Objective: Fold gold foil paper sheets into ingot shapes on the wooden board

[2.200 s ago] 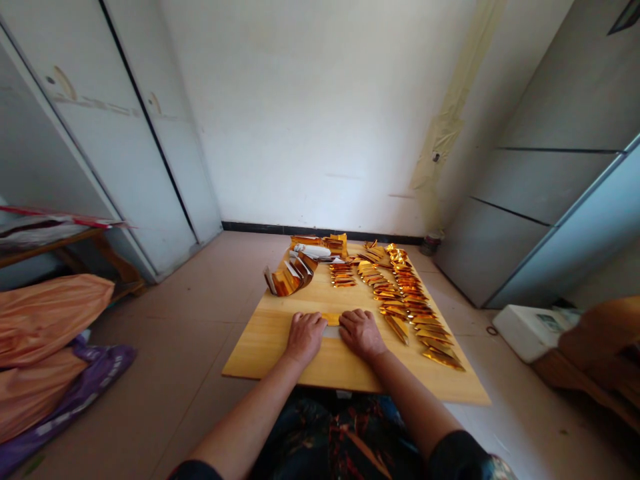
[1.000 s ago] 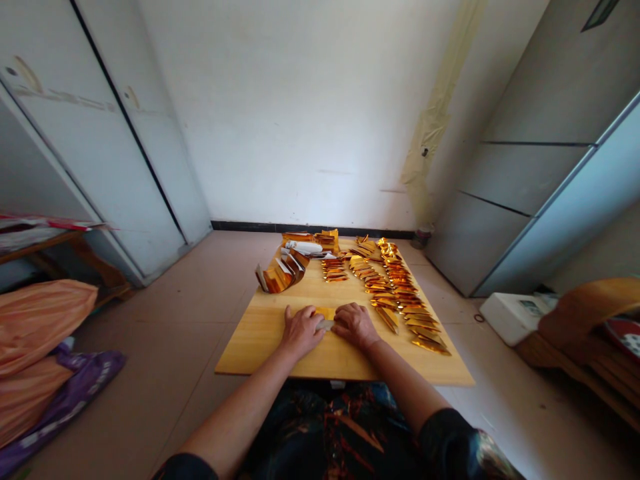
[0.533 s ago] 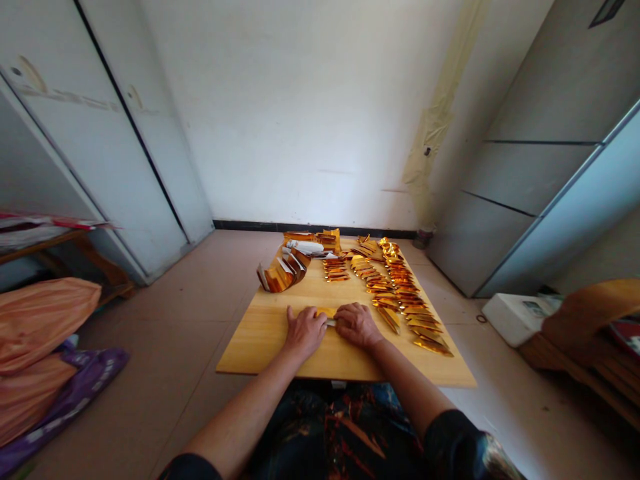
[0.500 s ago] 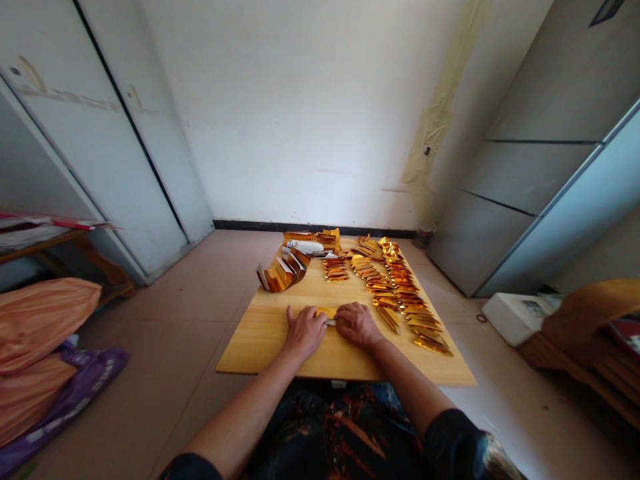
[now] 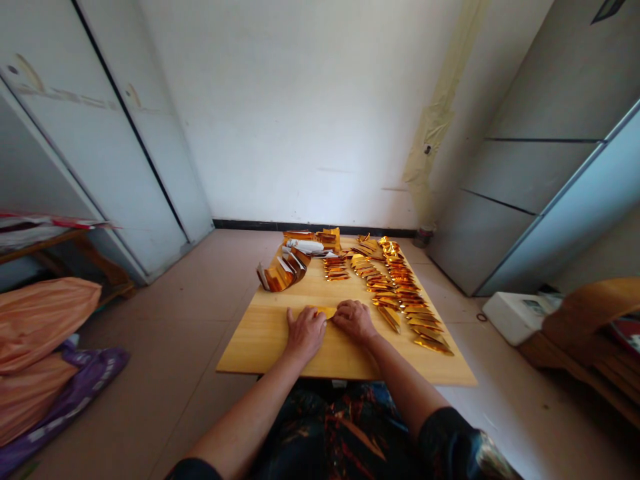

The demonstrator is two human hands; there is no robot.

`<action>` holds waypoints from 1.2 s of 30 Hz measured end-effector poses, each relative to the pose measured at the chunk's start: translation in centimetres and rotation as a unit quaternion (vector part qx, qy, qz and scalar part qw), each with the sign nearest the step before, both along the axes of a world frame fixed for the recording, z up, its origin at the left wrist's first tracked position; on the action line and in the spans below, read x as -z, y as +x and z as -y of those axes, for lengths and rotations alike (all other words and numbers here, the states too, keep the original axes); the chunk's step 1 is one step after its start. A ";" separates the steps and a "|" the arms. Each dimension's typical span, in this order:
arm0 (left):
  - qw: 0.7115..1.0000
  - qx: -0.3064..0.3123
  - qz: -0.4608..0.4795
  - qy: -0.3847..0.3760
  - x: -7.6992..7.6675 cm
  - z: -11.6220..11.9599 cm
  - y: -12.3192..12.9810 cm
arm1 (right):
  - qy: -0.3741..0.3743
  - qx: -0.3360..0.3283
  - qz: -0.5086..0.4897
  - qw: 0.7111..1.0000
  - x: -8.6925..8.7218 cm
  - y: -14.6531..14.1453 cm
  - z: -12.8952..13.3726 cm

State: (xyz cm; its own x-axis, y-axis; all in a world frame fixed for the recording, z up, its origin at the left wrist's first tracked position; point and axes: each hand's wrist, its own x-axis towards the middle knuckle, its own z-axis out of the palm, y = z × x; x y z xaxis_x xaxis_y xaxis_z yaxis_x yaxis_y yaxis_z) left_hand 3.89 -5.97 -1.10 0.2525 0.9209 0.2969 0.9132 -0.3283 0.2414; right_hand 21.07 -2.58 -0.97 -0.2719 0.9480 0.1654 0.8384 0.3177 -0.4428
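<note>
My left hand (image 5: pixel 306 335) and my right hand (image 5: pixel 354 321) press down on a small folded gold foil piece (image 5: pixel 326 312) between them, near the middle of a pale wooden board (image 5: pixel 260 353). Its underside is hidden by my fingers. Beyond my right hand, folded gold foil pieces (image 5: pixel 395 287) lie in long overlapping rows. A short row of foil pieces (image 5: pixel 335 269) sits further back. At the far left of the board stands a curved stack of gold foil strips (image 5: pixel 283 275), with a white roll (image 5: pixel 304 246) behind it.
The board lies on a tiled floor against a white wall. White cabinet doors (image 5: pixel 100 133) stand to the left, with orange sacks (image 5: pixel 40 333) and a purple bag (image 5: pixel 75 393) low down. On the right are a grey appliance (image 5: pixel 530 180), a white box (image 5: pixel 515 318) and a wooden chair (image 5: pixel 590 327).
My right hand has shifted left and forward towards the foil piece. The pale strip tip showing beside it earlier is now hidden. The view has settled slightly lower since the oldest frame.
</note>
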 end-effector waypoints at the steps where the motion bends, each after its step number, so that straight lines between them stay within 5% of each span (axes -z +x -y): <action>1: 1.000 0.000 0.000 0.003 0.0 0.0 0.0 | -0.008 0.004 -0.002 1.000 -0.1 -0.1 0.0; 17: 1.000 0.002 0.007 -0.015 0.0 0.4 0.0 | -0.058 -0.006 0.024 0.998 -0.9 0.3 -0.5; 26: 0.999 0.005 -0.005 -0.040 0.4 0.3 0.0 | -0.003 -0.028 0.012 1.000 0.9 0.7 -0.4; 36: 0.999 -0.015 -0.015 -0.036 0.2 0.2 0.3 | -0.026 -0.006 0.013 1.000 -0.2 0.1 -0.5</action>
